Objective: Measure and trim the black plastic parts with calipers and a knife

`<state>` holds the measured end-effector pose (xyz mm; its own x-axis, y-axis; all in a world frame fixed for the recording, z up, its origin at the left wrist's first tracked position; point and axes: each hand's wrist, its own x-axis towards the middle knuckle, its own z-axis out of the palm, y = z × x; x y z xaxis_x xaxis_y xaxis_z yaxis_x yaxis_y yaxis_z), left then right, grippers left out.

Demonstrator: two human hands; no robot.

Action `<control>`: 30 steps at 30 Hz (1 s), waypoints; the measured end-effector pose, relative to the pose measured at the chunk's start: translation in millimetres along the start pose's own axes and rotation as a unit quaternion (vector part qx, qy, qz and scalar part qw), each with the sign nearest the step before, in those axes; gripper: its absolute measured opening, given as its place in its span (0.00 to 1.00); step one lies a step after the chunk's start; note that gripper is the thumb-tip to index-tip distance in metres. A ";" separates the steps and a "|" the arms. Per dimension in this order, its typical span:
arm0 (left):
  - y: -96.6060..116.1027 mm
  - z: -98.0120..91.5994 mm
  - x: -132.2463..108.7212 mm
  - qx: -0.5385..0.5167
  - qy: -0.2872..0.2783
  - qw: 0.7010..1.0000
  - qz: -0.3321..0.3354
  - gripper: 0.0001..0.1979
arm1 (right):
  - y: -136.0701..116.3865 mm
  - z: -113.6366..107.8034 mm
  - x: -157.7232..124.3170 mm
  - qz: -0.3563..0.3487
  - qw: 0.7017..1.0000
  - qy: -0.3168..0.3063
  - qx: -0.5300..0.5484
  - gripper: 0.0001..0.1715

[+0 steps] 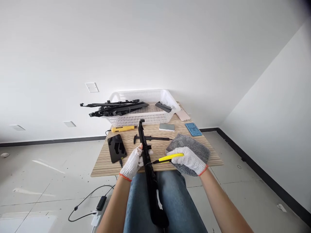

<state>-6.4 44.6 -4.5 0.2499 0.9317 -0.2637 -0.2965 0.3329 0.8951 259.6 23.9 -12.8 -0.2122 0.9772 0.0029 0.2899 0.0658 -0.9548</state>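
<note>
My left hand (135, 161), in a white knit glove with an orange cuff, is closed around a long black plastic trim part (151, 184). The part runs from above the table down between my thighs, its hooked end at the top. In my gloved right hand (188, 159) is a deburring tool (170, 157) with a ribbed yellow handle and a black shaft. Its thin tip reaches the edge of the black part just below my left fingers. Under my right hand lies a grey speckled cloth (201, 149). Behind the part, black calipers (157, 138) rest on the table.
A white basket (143, 120) at the back holds several black parts (119, 108), some overhanging its left side. On the striped table (103, 166) are a yellow corded tool (123, 128), a black tablet-like device (116, 148), a grey block (167, 127) and a blue card (193, 129). A cable (84, 195) trails over the floor.
</note>
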 end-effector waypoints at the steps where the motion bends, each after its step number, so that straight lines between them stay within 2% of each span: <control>1: 0.4 0.7 -0.2 0.002 0.005 1.000 0.000 0.39 | 0.1 -0.5 -0.1 0.005 1.000 -0.001 0.004 0.21; 7: -0.3 3.7 -0.3 0.013 0.027 1.000 -0.001 0.37 | 1.0 -2.8 -0.2 0.020 0.999 -0.027 0.033 0.22; 11: 0.2 4.7 -1.4 0.027 0.035 0.999 -0.008 0.41 | 1.5 -4.6 -0.9 0.019 0.999 -0.011 0.038 0.22; 14: 0.4 4.5 -2.2 0.035 0.037 0.999 -0.002 0.44 | 0.5 -5.6 -0.8 0.011 0.999 -0.031 0.030 0.22; 18: -0.5 4.1 -1.6 0.035 0.049 0.998 -0.004 0.45 | -0.3 -6.9 -0.1 0.021 0.999 -0.006 0.035 0.26; 22: -0.3 6.0 -0.2 0.025 0.047 0.998 -0.013 0.46 | 1.8 -8.5 -0.2 0.035 0.998 -0.036 0.046 0.26; 26: 1.7 7.8 0.2 0.017 0.040 0.999 -0.017 0.46 | 5.5 -8.9 -0.4 0.055 0.996 -0.021 0.065 0.29; 30: 3.8 9.1 -2.0 0.017 0.040 0.999 -0.015 0.45 | 6.9 -8.7 0.0 0.060 0.995 -0.021 0.074 0.27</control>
<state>0.4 42.7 2.7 0.1841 0.9305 -0.3167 -0.2580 0.3567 0.8979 269.8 26.2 -16.8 -0.2232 0.9669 -0.1236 0.1754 -0.0849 -0.9808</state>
